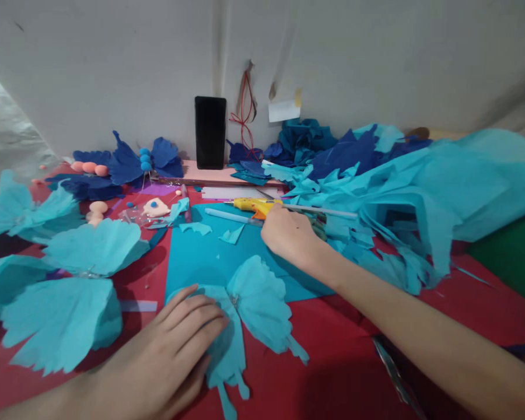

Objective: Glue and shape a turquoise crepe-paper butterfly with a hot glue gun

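Observation:
My right hand (291, 236) is closed round the handle of a yellow and orange hot glue gun (250, 204). The gun's nozzle points left, above a blue sheet (196, 251), and a pale rod (326, 210) extends to its right. Nearer to me, a light blue paper butterfly (262, 309) lies partly on that sheet. My left hand (175, 338) rests on its left wing, fingers stretched out and covering part of the wing. Beside the gun's nozzle is a light blue strip (227, 216).
Light blue paper butterflies (91, 251) lie at the left. A phone (210, 134) leans on the wall behind a pink ledge. Crumpled light blue paper (441, 181) and scraps fill the right side. Scissors (394, 370) lie under my right forearm, and a red cord (244, 114) hangs from the wall.

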### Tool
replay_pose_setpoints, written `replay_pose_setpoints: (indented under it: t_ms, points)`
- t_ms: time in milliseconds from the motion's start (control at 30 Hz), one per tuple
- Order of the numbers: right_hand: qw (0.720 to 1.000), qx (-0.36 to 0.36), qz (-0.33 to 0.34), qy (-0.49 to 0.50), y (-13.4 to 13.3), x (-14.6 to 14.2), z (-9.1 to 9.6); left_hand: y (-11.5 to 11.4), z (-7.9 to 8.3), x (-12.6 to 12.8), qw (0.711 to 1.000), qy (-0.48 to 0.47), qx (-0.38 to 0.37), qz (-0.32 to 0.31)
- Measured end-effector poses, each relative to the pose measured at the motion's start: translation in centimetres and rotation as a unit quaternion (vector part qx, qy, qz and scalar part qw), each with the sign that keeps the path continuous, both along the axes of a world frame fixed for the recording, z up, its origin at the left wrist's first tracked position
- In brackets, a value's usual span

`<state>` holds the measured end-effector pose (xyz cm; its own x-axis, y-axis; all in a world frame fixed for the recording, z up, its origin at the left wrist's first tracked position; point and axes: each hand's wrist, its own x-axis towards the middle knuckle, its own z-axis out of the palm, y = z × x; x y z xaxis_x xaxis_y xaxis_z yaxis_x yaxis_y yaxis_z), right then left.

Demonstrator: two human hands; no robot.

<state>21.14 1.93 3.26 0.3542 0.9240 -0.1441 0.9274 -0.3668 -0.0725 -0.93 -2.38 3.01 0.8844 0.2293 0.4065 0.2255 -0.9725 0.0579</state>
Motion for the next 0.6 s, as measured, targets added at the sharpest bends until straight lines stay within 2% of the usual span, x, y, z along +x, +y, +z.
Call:
replay_pose_setpoints:
  t_ms: [133, 300, 467, 600]
  points:
    - [0.999, -0.001, -0.029, -0.013, -0.8, 0.4, -0.1, 0.0, -0.1, 0.0, 1.0, 0.003, -0.007, -0.001]
    - [0.997, 0.073, -0.005, -0.027, -2.6, 0.0, 0.7, 0.1, -0.5, -0.1, 1.0, 0.004, -0.018, -0.005]
    - [0.991, 0.072, 0.086, 0.07, -4.0, 0.0, 0.2, 0.0, -1.2, -0.4, 0.999, 0.018, -0.045, -0.011]
    - [0.985, 0.072, 0.092, 0.124, -4.8, 0.1, -0.3, 0.0, -1.8, -0.5, 0.996, 0.033, -0.079, -0.011]
